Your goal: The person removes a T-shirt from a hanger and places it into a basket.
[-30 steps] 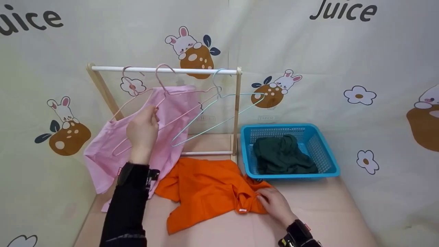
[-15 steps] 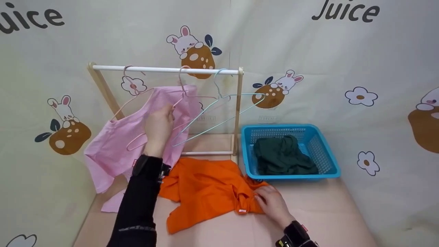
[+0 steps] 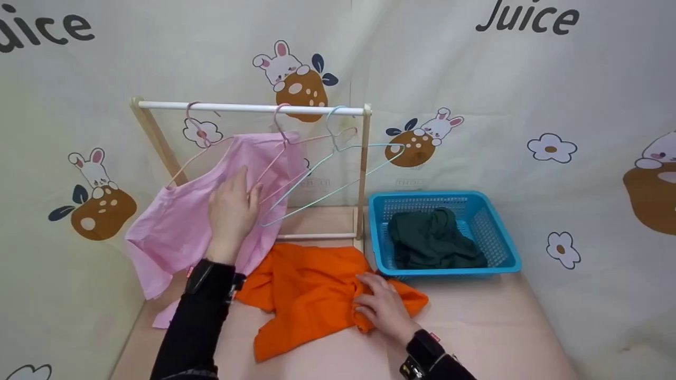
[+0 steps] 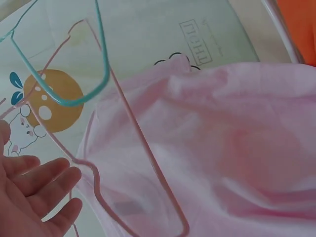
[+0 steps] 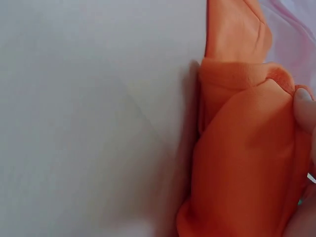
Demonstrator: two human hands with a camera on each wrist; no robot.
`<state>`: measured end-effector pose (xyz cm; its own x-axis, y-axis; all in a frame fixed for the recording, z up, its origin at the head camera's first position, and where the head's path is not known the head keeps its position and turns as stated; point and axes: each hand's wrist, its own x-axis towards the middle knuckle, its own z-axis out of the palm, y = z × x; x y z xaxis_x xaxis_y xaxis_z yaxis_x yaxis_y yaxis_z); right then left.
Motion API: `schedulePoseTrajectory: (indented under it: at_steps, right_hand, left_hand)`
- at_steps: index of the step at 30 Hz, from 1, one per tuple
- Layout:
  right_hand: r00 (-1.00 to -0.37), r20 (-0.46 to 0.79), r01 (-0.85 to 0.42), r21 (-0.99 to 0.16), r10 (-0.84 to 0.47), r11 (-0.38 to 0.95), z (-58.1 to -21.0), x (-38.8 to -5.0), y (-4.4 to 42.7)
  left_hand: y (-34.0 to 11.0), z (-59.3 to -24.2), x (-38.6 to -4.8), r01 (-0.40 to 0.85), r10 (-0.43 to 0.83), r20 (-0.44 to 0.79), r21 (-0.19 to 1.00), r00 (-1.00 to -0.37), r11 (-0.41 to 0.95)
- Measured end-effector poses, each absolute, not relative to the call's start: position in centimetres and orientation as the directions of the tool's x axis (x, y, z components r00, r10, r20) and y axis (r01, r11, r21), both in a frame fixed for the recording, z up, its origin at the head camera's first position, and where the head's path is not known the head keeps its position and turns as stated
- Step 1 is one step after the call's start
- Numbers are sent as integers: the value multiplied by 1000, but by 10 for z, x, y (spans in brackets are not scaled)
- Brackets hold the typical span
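My left hand has its fingers extended beside a pink wire hanger that hooks over the rack's rail. In the left wrist view the fingertips lie close to that hanger's wire; whether they touch it I cannot tell. Behind it a pink garment hangs on another pink hanger. My right hand grips the gathered neck part of an orange shirt spread on the table. In the right wrist view the thumb pinches the cloth edge; the other fingers are mostly hidden.
A light blue hanger hangs at the right end of the white rail, overlapping the pink one. Wooden posts hold the rail. A blue basket with a dark green garment stands right. Printed curtains enclose the table.
The left hand slid the pink hanger rightward along the rail, then let go and straightened its fingers. The right hand moved left over the orange shirt, bunching its neck part.
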<state>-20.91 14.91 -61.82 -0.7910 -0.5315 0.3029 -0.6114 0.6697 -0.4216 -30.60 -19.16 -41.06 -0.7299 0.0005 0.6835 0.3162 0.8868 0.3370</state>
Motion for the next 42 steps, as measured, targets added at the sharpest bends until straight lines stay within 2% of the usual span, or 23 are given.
schedulePoseTrajectory:
  at_steps: [5,14,19,30,35,39,42]
  right_hand:
    - [-783,269,-621,-408,-561,670,-627,-213,137]
    - [-823,94,-518,-529,-560,672,-633,-220,130]
    - [-831,26,-493,-498,-555,714,-634,-220,128]
    - [-831,78,-543,-328,-551,773,-637,-218,123]
    - [-832,153,-555,-263,-533,789,-639,-216,121]
    - [-829,185,-559,-264,-528,786,-640,-214,122]
    - [-835,170,-549,-317,-523,774,-639,-213,124]
  left_hand:
    - [-210,-426,-292,275,-48,660,377,-750,884]
    - [-231,-462,-269,210,-177,633,487,-754,848]
    - [-238,-483,-263,182,-208,609,515,-765,838]
    - [-236,-523,-245,139,-210,538,536,-816,833]
    - [-230,-545,-241,128,-196,501,540,-843,832]
    - [-226,-559,-236,87,-184,425,543,-886,835]
    - [-224,-568,-233,86,-170,404,542,-899,836]
